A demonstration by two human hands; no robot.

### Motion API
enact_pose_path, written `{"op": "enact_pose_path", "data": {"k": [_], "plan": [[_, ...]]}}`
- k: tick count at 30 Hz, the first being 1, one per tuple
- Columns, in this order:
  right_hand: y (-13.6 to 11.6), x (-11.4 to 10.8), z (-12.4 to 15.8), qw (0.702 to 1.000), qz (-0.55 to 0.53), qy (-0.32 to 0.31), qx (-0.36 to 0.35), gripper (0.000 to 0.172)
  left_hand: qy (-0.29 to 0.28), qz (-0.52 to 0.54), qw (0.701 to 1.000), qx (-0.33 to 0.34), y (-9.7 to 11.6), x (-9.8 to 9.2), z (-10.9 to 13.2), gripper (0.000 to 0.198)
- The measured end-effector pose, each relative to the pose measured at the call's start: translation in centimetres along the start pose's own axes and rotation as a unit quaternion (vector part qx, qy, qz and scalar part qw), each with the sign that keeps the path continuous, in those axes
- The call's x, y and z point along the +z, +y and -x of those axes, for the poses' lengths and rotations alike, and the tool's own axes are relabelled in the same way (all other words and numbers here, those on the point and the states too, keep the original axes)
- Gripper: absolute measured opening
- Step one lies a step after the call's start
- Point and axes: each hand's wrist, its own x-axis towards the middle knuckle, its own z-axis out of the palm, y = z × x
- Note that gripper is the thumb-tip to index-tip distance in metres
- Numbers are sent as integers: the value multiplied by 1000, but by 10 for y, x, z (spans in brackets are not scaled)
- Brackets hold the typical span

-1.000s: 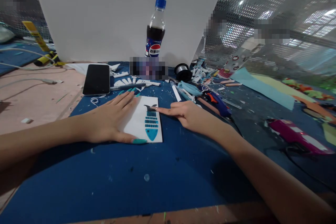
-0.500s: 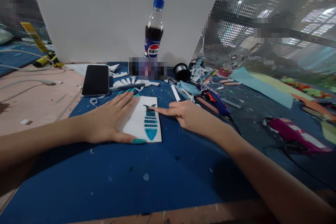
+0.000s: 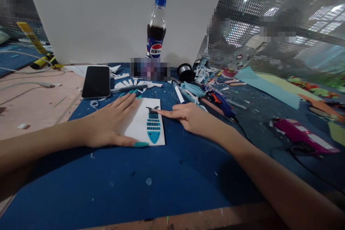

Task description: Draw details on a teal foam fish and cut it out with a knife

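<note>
Firstly, left hand (image 3: 114, 122): released, laid flat with fingers spread over the left part of the board; five teal nails show.
Right hand (image 3: 191, 115): released, one index finger stretched out onto the tail, the others curled in.
White board (image 3: 140, 116): one, flat on one blue mat (image 3: 175, 176).
Fishbone figure (image 3: 153, 126): one, on the board's right part; one black tail (image 3: 151, 109) at the far end, one blue head (image 3: 153, 137) nearest the wearer, about four striped bars between.
Beyond: one grey pen-like tool (image 3: 132, 88), one black-screened phone (image 3: 96, 82), one spool (image 3: 185, 73), one upright Pepsi bottle (image 3: 156, 39), its base blurred.
Rightward: one blue glue gun (image 3: 224, 106), one magenta corded tool (image 3: 304, 136), one light-blue sheet (image 3: 269, 88).
White scraps (image 3: 203, 72): many, too jumbled to count.
</note>
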Motion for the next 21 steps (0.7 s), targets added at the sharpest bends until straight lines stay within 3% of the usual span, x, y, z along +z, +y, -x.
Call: {"op": "enact_pose_path", "data": {"k": [21], "plan": [[-2, -10, -3, 999, 40, -21, 2, 70, -10, 1, 1000, 7, 1, -3, 0, 112]]}}
